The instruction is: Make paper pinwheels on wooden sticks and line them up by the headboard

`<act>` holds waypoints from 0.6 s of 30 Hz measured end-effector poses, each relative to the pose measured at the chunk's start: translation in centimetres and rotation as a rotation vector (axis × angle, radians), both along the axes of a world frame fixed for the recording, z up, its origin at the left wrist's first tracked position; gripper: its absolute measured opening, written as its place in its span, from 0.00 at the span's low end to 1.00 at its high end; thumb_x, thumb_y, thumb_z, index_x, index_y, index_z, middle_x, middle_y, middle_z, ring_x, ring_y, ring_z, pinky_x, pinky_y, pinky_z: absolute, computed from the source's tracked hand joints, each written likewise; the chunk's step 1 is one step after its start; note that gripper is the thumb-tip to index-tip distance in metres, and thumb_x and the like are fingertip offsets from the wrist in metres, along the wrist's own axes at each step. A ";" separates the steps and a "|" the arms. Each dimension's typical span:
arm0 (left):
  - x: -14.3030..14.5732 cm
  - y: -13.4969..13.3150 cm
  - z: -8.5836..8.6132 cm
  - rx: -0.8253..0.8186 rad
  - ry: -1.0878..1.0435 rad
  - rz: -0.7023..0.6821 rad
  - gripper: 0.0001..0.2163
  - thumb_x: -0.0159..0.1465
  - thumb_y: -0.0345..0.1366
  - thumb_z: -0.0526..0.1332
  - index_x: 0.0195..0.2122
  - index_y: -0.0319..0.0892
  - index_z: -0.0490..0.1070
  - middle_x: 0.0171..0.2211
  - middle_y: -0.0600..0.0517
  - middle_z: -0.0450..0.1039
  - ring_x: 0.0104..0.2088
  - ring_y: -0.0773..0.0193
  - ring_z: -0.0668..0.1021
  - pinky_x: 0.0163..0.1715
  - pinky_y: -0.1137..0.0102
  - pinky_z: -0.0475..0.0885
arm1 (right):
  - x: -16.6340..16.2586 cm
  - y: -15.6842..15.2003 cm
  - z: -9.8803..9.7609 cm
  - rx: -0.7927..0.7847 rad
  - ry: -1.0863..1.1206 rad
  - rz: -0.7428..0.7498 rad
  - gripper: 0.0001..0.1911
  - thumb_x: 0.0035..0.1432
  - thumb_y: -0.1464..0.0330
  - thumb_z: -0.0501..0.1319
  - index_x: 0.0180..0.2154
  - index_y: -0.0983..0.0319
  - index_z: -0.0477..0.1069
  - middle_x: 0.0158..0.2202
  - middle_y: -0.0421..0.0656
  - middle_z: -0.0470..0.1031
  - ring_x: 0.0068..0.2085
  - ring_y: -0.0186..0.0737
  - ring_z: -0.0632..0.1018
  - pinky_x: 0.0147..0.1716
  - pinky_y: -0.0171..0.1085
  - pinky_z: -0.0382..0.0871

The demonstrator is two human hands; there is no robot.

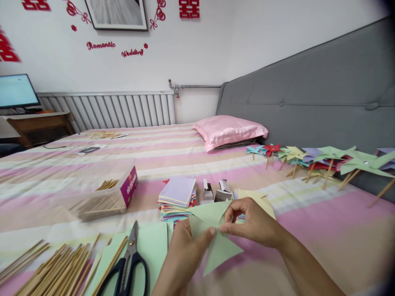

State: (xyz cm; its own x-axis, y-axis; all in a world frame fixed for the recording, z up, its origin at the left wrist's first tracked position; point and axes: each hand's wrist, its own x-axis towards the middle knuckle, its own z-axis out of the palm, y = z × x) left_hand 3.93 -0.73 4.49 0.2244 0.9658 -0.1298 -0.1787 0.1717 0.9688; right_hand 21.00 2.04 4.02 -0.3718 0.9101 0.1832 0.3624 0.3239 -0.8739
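Between my two hands is a light green paper pinwheel, its blades cut and spread out. My left hand grips it from the left, thumb lying on the front near the centre. With thumb and index finger, my right hand pinches the paper close to the middle; whether a small pin sits there is hidden. Just behind the pinwheel stands a stack of coloured paper squares. Dark-handled scissors lie on green paper sheets left of my left hand.
Wooden sticks lie at front left, and more fill a clear plastic box. Small open boxes stand behind my hands. Several finished pinwheels line the grey headboard. A pink pillow rests farther back on the striped bed.
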 end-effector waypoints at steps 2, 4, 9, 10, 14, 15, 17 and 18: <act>0.1 0.0 0.1 -0.005 0.004 0.002 0.15 0.47 0.34 0.67 0.38 0.37 0.76 0.27 0.48 0.78 0.24 0.61 0.77 0.26 0.71 0.69 | 0.0 0.0 0.0 -0.003 -0.009 0.000 0.08 0.45 0.66 0.65 0.21 0.63 0.71 0.22 0.40 0.73 0.26 0.35 0.73 0.27 0.33 0.67; 0.2 -0.1 0.1 -0.012 0.003 0.024 0.16 0.47 0.35 0.67 0.37 0.37 0.76 0.26 0.48 0.79 0.24 0.60 0.77 0.27 0.70 0.70 | 0.0 0.0 0.1 0.006 -0.015 -0.008 0.07 0.44 0.67 0.65 0.21 0.63 0.70 0.22 0.39 0.73 0.26 0.34 0.73 0.28 0.33 0.67; 0.4 0.0 -0.4 -0.047 -0.065 0.139 0.20 0.44 0.40 0.68 0.38 0.36 0.75 0.28 0.46 0.79 0.25 0.58 0.78 0.26 0.69 0.70 | -0.4 -0.3 0.5 0.028 0.130 -0.038 0.13 0.44 0.68 0.66 0.34 0.60 0.68 0.28 0.38 0.72 0.29 0.34 0.73 0.31 0.33 0.68; 0.4 0.1 -0.5 -0.056 -0.086 0.165 0.21 0.44 0.41 0.68 0.38 0.36 0.75 0.28 0.45 0.79 0.25 0.57 0.78 0.26 0.69 0.70 | -0.5 -0.4 0.6 0.008 0.167 -0.035 0.19 0.44 0.69 0.66 0.40 0.59 0.65 0.30 0.38 0.72 0.29 0.34 0.73 0.30 0.33 0.68; 1.0 0.0 -0.8 -0.080 -0.164 0.262 0.23 0.45 0.43 0.68 0.39 0.34 0.74 0.29 0.43 0.79 0.28 0.55 0.78 0.28 0.67 0.71 | -1.1 -0.7 0.9 -0.049 0.258 -0.042 0.33 0.47 0.71 0.64 0.53 0.53 0.54 0.31 0.37 0.71 0.29 0.32 0.72 0.29 0.33 0.68; 1.2 -0.2 -0.6 -0.078 -0.179 0.271 0.23 0.45 0.42 0.68 0.40 0.34 0.74 0.29 0.43 0.79 0.29 0.54 0.78 0.28 0.66 0.71 | -1.2 -0.8 1.0 -0.049 0.270 -0.050 0.33 0.48 0.71 0.63 0.54 0.53 0.53 0.30 0.36 0.70 0.28 0.32 0.71 0.30 0.33 0.67; 1.7 -0.5 -0.2 -0.055 -0.199 0.283 0.23 0.47 0.41 0.67 0.43 0.35 0.73 0.30 0.43 0.79 0.31 0.54 0.78 0.30 0.66 0.71 | -1.3 -0.9 1.3 -0.051 0.288 -0.066 0.31 0.49 0.71 0.62 0.54 0.55 0.54 0.28 0.36 0.68 0.28 0.32 0.70 0.30 0.33 0.66; 2.0 -0.8 0.0 -0.038 -0.199 0.289 0.22 0.49 0.40 0.66 0.44 0.35 0.72 0.31 0.44 0.79 0.31 0.54 0.78 0.30 0.66 0.71 | -1.3 -0.9 1.5 -0.059 0.295 -0.068 0.30 0.49 0.71 0.61 0.54 0.56 0.54 0.27 0.36 0.68 0.28 0.32 0.70 0.30 0.33 0.66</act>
